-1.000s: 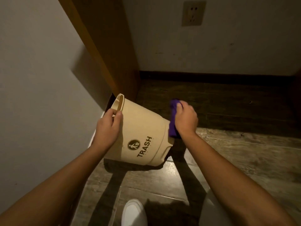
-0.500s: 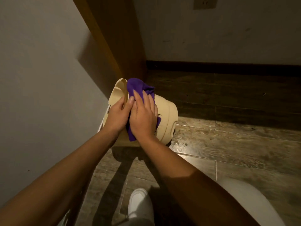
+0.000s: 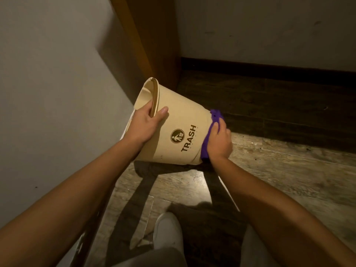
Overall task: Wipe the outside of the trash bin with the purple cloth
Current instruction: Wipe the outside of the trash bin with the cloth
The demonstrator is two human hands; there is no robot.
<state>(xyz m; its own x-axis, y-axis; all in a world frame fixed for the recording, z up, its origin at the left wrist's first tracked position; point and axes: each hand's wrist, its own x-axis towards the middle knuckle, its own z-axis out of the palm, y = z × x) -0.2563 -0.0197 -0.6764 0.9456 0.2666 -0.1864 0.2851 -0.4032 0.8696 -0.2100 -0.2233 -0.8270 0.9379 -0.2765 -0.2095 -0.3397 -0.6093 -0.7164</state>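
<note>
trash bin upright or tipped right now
Tipped. The trash bin lies on its side, rim up-left in the left hand, base toward the purple cloth.

left: wall (image 3: 48, 93), cabinet (image 3: 154, 45) block | right: floor (image 3: 289, 170) open

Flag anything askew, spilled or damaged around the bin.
The bin is tipped on its side, mouth toward the left wall, but on purpose: the left hand grips its rim while the right hand presses the cloth to its base end. No spill or damage shows. Dark specks dot the floor nearby.
</note>
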